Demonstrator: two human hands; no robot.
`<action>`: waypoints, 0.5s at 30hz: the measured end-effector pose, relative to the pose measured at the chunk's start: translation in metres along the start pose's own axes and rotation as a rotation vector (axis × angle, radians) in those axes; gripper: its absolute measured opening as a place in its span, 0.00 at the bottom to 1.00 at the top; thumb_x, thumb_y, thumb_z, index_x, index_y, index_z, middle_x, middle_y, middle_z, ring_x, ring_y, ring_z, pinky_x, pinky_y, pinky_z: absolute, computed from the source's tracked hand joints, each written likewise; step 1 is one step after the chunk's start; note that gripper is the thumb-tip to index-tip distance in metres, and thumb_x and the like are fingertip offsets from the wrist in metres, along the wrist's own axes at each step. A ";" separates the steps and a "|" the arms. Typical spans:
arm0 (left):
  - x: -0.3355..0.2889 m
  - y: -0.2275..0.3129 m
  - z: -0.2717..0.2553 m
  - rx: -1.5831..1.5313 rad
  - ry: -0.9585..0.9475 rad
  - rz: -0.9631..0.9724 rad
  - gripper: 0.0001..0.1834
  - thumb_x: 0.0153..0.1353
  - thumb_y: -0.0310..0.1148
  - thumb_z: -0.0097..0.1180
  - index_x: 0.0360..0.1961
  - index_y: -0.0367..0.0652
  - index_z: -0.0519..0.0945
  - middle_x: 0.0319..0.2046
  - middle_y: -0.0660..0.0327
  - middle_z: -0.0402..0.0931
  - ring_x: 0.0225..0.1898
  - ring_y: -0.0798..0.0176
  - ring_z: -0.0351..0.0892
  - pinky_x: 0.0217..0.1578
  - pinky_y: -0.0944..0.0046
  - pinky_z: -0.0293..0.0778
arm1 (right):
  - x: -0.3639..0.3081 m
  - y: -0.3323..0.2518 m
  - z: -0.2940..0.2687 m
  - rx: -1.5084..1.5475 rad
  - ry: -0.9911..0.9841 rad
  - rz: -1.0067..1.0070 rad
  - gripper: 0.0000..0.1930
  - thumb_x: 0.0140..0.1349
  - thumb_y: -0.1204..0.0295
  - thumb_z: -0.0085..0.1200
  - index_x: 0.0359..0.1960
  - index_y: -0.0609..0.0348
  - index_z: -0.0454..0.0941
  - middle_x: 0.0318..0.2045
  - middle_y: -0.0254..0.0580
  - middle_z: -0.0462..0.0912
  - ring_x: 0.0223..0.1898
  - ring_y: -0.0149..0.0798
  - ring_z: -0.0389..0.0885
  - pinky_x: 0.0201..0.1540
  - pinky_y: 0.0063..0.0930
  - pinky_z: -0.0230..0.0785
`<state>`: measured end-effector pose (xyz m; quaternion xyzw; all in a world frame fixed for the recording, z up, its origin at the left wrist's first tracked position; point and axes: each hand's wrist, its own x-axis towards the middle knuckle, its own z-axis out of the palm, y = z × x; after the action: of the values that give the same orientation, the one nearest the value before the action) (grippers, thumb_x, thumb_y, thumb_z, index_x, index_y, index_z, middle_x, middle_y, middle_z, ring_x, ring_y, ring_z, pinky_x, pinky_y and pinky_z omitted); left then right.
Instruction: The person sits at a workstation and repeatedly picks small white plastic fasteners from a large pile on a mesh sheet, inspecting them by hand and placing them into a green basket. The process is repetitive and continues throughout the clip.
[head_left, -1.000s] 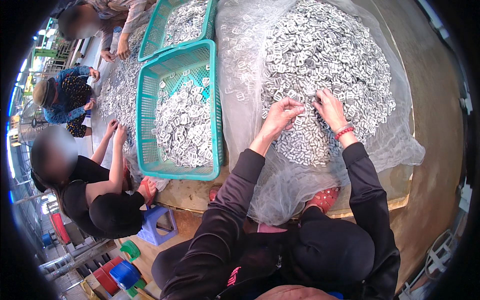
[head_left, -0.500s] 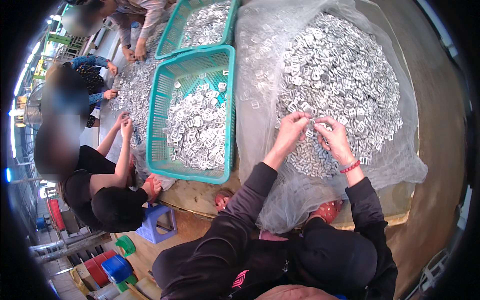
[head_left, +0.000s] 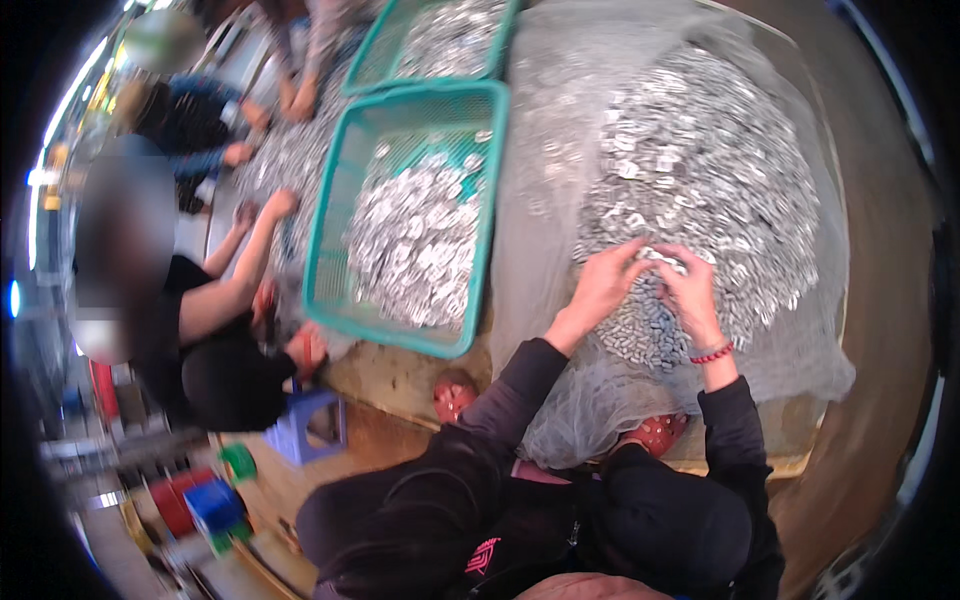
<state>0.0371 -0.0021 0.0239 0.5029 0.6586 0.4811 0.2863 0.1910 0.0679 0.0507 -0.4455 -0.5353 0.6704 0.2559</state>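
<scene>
My left hand and my right hand meet over the near part of a heap of small silver metal buckles. Between their fingertips is a small silver buckle, perhaps with others; blur hides the exact number. Both hands are closed, thumbs and fingers pinched around the metal. A red beaded bracelet circles my right wrist. Just below my hands lie smaller grey pieces, packed close together. The heap rests on a sheer white net spread over the work surface.
Left of the net stands a teal plastic basket partly filled with similar buckles. A second teal basket adjoins its far end. Co-workers sit along the left, with a person's hand near more pieces. A purple stool stands at lower left.
The view has shifted, so the baskets and heap appear farther right, and the picture is blurrier. My fingers have come closer together around the metal. The nearest co-worker's hands have moved apart.
</scene>
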 end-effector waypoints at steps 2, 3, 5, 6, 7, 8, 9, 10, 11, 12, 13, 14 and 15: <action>-0.009 -0.010 -0.004 0.245 0.076 0.052 0.25 0.56 0.37 0.62 0.55 0.41 0.74 0.31 0.49 0.80 0.31 0.49 0.80 0.31 0.53 0.74 | 0.000 0.003 -0.001 -0.054 0.021 0.033 0.12 0.62 0.72 0.53 0.47 0.57 0.78 0.26 0.32 0.77 0.16 0.22 0.70 0.14 0.14 0.55; -0.009 -0.016 -0.007 0.263 0.088 -0.030 0.29 0.54 0.36 0.64 0.57 0.41 0.72 0.34 0.46 0.80 0.35 0.42 0.80 0.35 0.50 0.75 | 0.001 0.002 -0.005 -0.052 0.087 0.074 0.13 0.62 0.72 0.52 0.47 0.58 0.77 0.28 0.32 0.76 0.18 0.22 0.71 0.15 0.14 0.57; -0.010 -0.025 -0.010 0.322 0.103 -0.112 0.35 0.52 0.35 0.66 0.61 0.43 0.67 0.34 0.49 0.82 0.33 0.50 0.82 0.32 0.54 0.76 | 0.006 -0.003 -0.014 0.046 0.083 0.134 0.12 0.63 0.72 0.49 0.45 0.61 0.77 0.29 0.32 0.76 0.20 0.22 0.71 0.17 0.14 0.59; -0.010 -0.027 -0.009 -0.004 0.041 -0.235 0.34 0.55 0.40 0.63 0.62 0.43 0.66 0.35 0.51 0.81 0.33 0.51 0.83 0.31 0.54 0.77 | 0.008 -0.004 -0.015 0.061 0.020 0.091 0.11 0.63 0.73 0.47 0.44 0.62 0.77 0.30 0.32 0.76 0.23 0.23 0.72 0.20 0.16 0.61; -0.011 -0.027 -0.007 -0.314 -0.003 -0.339 0.34 0.59 0.45 0.60 0.63 0.42 0.65 0.37 0.52 0.81 0.33 0.53 0.83 0.29 0.54 0.77 | 0.010 -0.008 -0.015 0.062 0.033 0.086 0.10 0.63 0.74 0.46 0.42 0.63 0.77 0.31 0.33 0.76 0.26 0.24 0.73 0.23 0.17 0.64; -0.012 -0.025 -0.004 -0.711 -0.040 -0.511 0.33 0.61 0.50 0.55 0.62 0.42 0.66 0.40 0.52 0.80 0.33 0.54 0.83 0.28 0.54 0.77 | 0.011 -0.011 -0.011 0.004 -0.070 -0.054 0.10 0.63 0.75 0.45 0.42 0.64 0.77 0.32 0.33 0.76 0.28 0.25 0.74 0.26 0.19 0.66; -0.014 -0.021 0.003 -1.106 -0.085 -0.681 0.34 0.63 0.54 0.50 0.62 0.41 0.66 0.43 0.52 0.78 0.32 0.55 0.82 0.27 0.55 0.77 | 0.010 -0.015 -0.006 -0.075 -0.105 -0.133 0.10 0.63 0.75 0.45 0.41 0.64 0.77 0.33 0.34 0.76 0.30 0.26 0.75 0.29 0.20 0.67; -0.015 -0.016 0.009 -1.503 -0.140 -0.839 0.36 0.65 0.59 0.45 0.62 0.40 0.67 0.46 0.51 0.77 0.32 0.56 0.82 0.26 0.55 0.77 | 0.008 -0.022 0.001 -0.152 -0.110 -0.172 0.10 0.62 0.76 0.45 0.41 0.64 0.77 0.33 0.34 0.77 0.32 0.27 0.75 0.32 0.22 0.69; -0.018 -0.011 0.014 -1.553 -0.238 -0.840 0.43 0.64 0.68 0.32 0.62 0.40 0.67 0.52 0.50 0.72 0.38 0.52 0.80 0.35 0.49 0.78 | 0.008 -0.033 0.007 -0.431 -0.230 -0.144 0.10 0.62 0.74 0.48 0.42 0.64 0.77 0.37 0.38 0.78 0.41 0.35 0.76 0.47 0.31 0.68; -0.021 -0.005 0.019 -1.588 -0.147 -0.851 0.41 0.63 0.68 0.33 0.58 0.40 0.69 0.49 0.49 0.73 0.38 0.54 0.81 0.35 0.51 0.79 | 0.004 -0.040 0.018 -0.611 -0.321 -0.345 0.10 0.62 0.73 0.50 0.42 0.63 0.77 0.40 0.40 0.78 0.45 0.39 0.74 0.51 0.33 0.66; -0.021 -0.001 0.021 -1.605 -0.028 -0.953 0.40 0.63 0.68 0.35 0.54 0.40 0.72 0.47 0.49 0.74 0.39 0.56 0.81 0.35 0.52 0.80 | -0.002 -0.046 0.031 -0.825 -0.341 -0.560 0.11 0.62 0.71 0.52 0.43 0.63 0.78 0.43 0.43 0.78 0.50 0.43 0.73 0.55 0.36 0.63; -0.022 0.002 0.019 -1.578 0.047 -0.943 0.33 0.66 0.63 0.36 0.51 0.45 0.74 0.46 0.53 0.76 0.41 0.57 0.80 0.35 0.53 0.80 | -0.010 -0.054 0.039 -0.973 -0.304 -0.680 0.12 0.62 0.70 0.53 0.43 0.62 0.79 0.48 0.46 0.76 0.57 0.47 0.67 0.60 0.39 0.58; -0.013 0.001 0.011 -1.886 0.120 -0.925 0.27 0.67 0.57 0.38 0.49 0.45 0.75 0.43 0.54 0.77 0.38 0.56 0.81 0.32 0.54 0.80 | -0.010 -0.064 0.042 -0.957 -0.206 -0.737 0.12 0.62 0.70 0.53 0.44 0.61 0.79 0.48 0.46 0.77 0.56 0.47 0.68 0.60 0.39 0.59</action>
<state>0.0515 -0.0108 0.0194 -0.2489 0.1582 0.6666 0.6846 0.1507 0.0584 0.1158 -0.2292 -0.9179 0.2626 0.1894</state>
